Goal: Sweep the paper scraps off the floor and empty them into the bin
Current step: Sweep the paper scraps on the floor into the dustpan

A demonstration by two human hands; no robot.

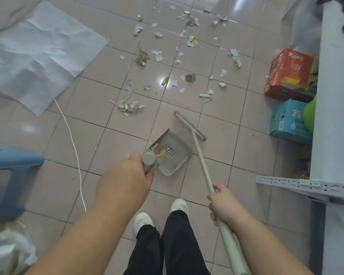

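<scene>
Nearest the person, below both hands, two white shoes (179,205) and black trouser legs stand on glossy, pale square floor tiles (252,147). The right hand (223,205) has its fingers curled tight round the smooth, round, pale grey-green broom handle (202,165), which slants up and away from that hand to a long, narrow broom head (190,126) lying on the tiles. The left hand (127,175) is closed over the upright handle of a grey plastic dustpan (170,153), its thumb beside the handle's round cap; the pan is a shallow, square-cornered scoop with a comb-toothed edge, sitting just ahead of this hand and just left of the broom shaft. Inside the pan lie a crinkled amber wrapper (163,150) and a printed scrap. Beyond both hands, well apart from pan and broom head, the paper scraps (159,56) are strewn over the tiles: torn white flakes, crumpled gold and green foil bits, thin sticks. Left of the left hand a thin white cord (74,147) snakes across the floor beside a blue plastic stool (6,175), and farther off lies a creased white sheet (34,54). Right of the right hand sit a perforated grey metal rail (286,182), a blue carton (288,122) and, beyond it, a red carton (288,74). At the lower left, close by the left forearm, is crumpled translucent plastic; whether it is the bin I cannot tell.
</scene>
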